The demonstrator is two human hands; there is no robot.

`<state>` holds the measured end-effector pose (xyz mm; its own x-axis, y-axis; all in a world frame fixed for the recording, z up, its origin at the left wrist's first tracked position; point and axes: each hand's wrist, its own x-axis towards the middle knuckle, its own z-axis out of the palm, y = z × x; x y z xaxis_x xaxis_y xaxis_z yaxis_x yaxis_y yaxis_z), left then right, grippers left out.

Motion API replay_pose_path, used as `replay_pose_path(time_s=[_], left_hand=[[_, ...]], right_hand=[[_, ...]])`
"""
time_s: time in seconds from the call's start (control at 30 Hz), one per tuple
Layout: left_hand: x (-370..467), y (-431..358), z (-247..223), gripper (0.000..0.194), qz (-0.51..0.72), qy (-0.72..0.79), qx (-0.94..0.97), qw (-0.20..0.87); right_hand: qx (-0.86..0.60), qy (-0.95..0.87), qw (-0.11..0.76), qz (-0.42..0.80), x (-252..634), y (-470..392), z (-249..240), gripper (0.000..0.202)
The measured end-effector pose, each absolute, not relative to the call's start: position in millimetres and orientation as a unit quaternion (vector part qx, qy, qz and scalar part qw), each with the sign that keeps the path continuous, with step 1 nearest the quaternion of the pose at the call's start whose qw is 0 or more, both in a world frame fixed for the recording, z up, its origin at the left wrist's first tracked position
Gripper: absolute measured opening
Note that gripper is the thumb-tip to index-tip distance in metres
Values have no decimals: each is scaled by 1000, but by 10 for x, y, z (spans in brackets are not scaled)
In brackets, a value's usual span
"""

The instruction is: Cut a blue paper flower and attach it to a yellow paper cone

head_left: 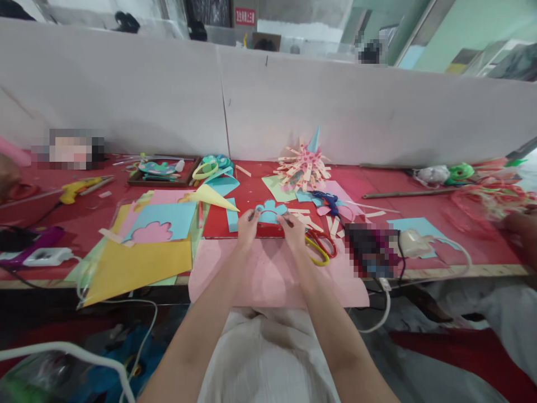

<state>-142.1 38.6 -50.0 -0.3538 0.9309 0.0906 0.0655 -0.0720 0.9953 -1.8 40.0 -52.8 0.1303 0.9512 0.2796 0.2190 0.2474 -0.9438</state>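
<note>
A light blue paper cutout (272, 209) with a scalloped upper edge is held up between my hands. My left hand (247, 222) pinches its left end, and my right hand (292, 225) grips the right end. Pink paper (268, 274) lies under my forearms at the table's front edge. Close by my right hand rest scissors (321, 249) with red and yellow handles. A pale yellow paper cone (213, 197) is to the left of my left hand. Behind the cutout stands a spiky pink paper piece (305, 165) with a blue cone on top.
Coloured paper sheets (142, 268) lie at left, near a yellow glue gun (79, 189). A dark tray (163, 173) holds craft pieces. A stick (409, 193) and white cables (461, 252) are at right. Other people's hands show at both side edges.
</note>
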Motion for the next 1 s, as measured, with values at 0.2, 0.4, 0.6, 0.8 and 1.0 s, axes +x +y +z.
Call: replay_pose_path(time_s=[0.2, 0.4, 0.6, 0.8, 1.0], left_hand=[[-1367, 397, -537, 27, 554, 552, 443, 438], [-1360, 369, -493, 24, 563, 546, 431, 447], [-1372, 371, -419, 21, 587, 541, 384, 464], [-1361, 359, -457, 29, 580, 539, 410, 453], [-1340, 365, -528, 29, 553, 531, 449, 459]], right_hand=[[-537, -547, 554, 325, 12, 350, -458, 30], [-534, -552, 555, 318, -2, 344, -463, 30], [-544, -532, 545, 351, -11, 360, -498, 35], [-552, -542, 547, 319, 11, 347, -480, 39], [-543, -553, 546, 317, 10, 340, -468, 39]])
